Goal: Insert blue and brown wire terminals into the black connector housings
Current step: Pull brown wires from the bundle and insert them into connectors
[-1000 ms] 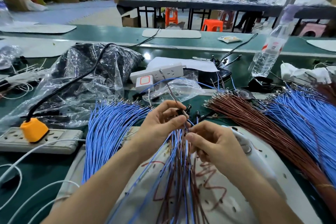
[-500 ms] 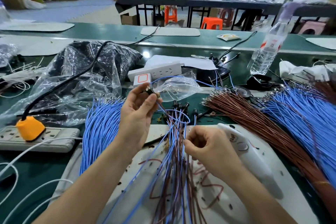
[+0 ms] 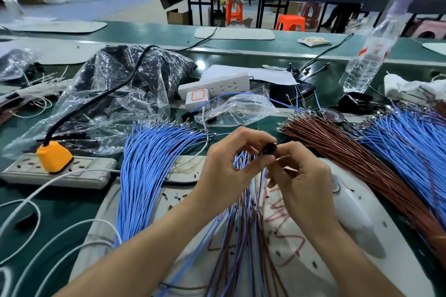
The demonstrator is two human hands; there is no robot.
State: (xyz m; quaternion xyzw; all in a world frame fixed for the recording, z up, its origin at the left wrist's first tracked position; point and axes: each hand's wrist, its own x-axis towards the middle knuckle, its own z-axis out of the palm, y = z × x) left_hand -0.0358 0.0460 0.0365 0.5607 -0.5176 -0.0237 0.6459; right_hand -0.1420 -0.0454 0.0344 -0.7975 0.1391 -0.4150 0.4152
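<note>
Left hand (image 3: pixel 226 171) back beside right hand (image 3: pixel 301 185) — fingers (image 3: pixel 251 136) of both curled around black connector housing (image 3: pixel 269 148)

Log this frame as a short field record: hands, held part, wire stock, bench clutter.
left hand: pinches black connector housing at fingertips
right hand: pinches the same housing from the opposite side
mixed wires: blue and brown strands hang below both hands over white mat
wire stock: blue bundle at left, brown bundle at right, second blue bundle far right
clutter: orange plug in power strip, water bottle
stage: housing in hand; terminal seating not visible
</note>
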